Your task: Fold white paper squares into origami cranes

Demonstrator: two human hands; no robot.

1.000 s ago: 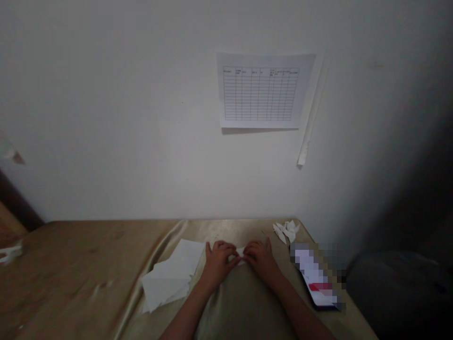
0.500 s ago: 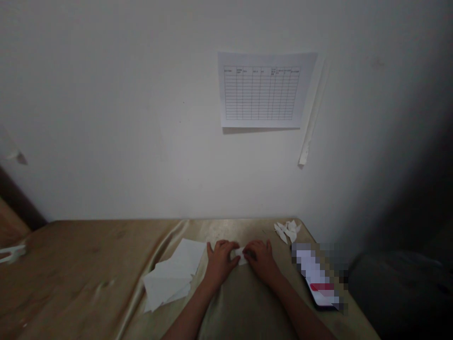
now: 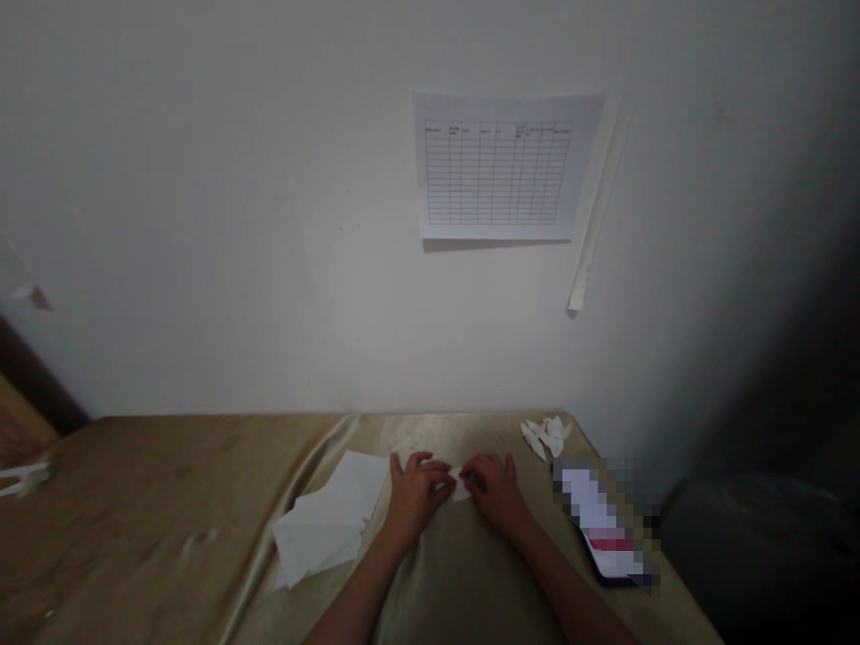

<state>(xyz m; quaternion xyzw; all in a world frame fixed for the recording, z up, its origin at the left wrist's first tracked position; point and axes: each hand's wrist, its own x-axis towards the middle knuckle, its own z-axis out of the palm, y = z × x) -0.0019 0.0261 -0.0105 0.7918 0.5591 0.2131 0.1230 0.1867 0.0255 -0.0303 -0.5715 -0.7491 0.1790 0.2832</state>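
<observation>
A small folded piece of white paper (image 3: 460, 487) lies low over the cloth-covered table, between my two hands. My left hand (image 3: 417, 488) pinches its left edge with thumb and fingertips. From the other side, my right hand (image 3: 495, 484) has its thumb and fingers closed on the paper's right part. Both hands cover much of the paper, so its full shape is hidden. Left of my left hand lies a loose stack of white paper sheets (image 3: 329, 520), with corners fanned out.
Several folded white paper pieces (image 3: 547, 437) rest at the table's back right corner. A phone (image 3: 605, 524), partly blurred out, lies near the right edge. The shiny tan cloth (image 3: 167, 511) has a raised fold. A printed table sheet (image 3: 497, 175) hangs on the wall.
My left thumb and fingers have drawn closer together at the paper's left edge. My right hand has hardly moved, and the paper stays in nearly the same place.
</observation>
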